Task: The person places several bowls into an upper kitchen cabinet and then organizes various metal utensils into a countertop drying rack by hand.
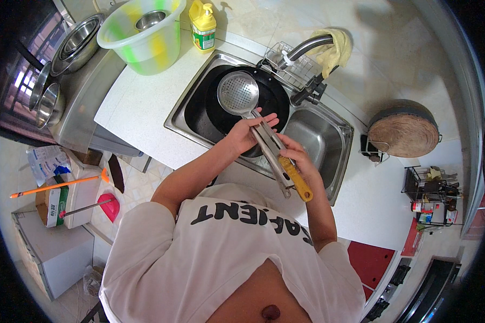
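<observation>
A stainless-steel skimmer with a perforated bowl lies over the sink, bundled with at least one other long utensil whose yellow handle points toward my body. My left hand supports the metal handles near the skimmer's neck, palm up and fingers partly stretched. Lower on the bundle, my right hand grips the handles from the right side. Under the skimmer, black cookware, seemingly a round pan, sits in the left basin. The right basin shows bare steel. What other utensil heads lie below the skimmer is hidden.
A curved faucet with a yellow cloth rises behind the sink, beside a wire rack. A plastic tub and a yellow pump bottle stand at the back left. A round wooden chopping board leans at right.
</observation>
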Available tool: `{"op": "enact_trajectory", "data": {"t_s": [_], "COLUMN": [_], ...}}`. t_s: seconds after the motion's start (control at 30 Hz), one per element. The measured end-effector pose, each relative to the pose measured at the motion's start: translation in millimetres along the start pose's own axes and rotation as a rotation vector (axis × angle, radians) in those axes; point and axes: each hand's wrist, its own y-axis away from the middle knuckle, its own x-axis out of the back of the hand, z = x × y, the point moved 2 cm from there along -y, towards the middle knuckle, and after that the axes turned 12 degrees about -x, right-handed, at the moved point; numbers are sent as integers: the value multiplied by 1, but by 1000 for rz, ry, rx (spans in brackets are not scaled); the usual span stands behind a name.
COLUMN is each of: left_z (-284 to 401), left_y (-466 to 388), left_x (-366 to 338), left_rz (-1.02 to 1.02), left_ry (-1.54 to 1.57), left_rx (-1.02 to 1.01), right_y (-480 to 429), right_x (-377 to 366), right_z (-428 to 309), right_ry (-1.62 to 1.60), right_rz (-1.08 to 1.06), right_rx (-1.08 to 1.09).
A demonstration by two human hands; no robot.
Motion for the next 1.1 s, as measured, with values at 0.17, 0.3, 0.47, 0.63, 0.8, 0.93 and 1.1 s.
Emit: {"op": "enact_trajectory", "data": {"t_s": [0.17,0.3,0.47,0.63,0.8,0.93,1.1], "left_z": [4,6,6,7,8,3,-3], "left_y": [-1,-3,-4,-12,-14,-15,-7], "left_x": [1,6,2,5,-2,3,4], "left_rz": [-61,-106,34,34,-48,5,-24], "left_ry": [-7,-26,-63,42,126,163,103], "left_rx": [-19,-26,-28,-2,-15,20,60], "right_y": [-10,-16,-24,-18,-18,-35,-32], "right_x": [3,-2,-3,4,4,-6,-18], "right_z": [8,14,20,19,28,20,3], "right_ry": [-41,26,172,299,560,796,747], "right_rz": [-39,45,194,166,444,471,450], "right_rx": [44,50,162,179,511,655,652]}}
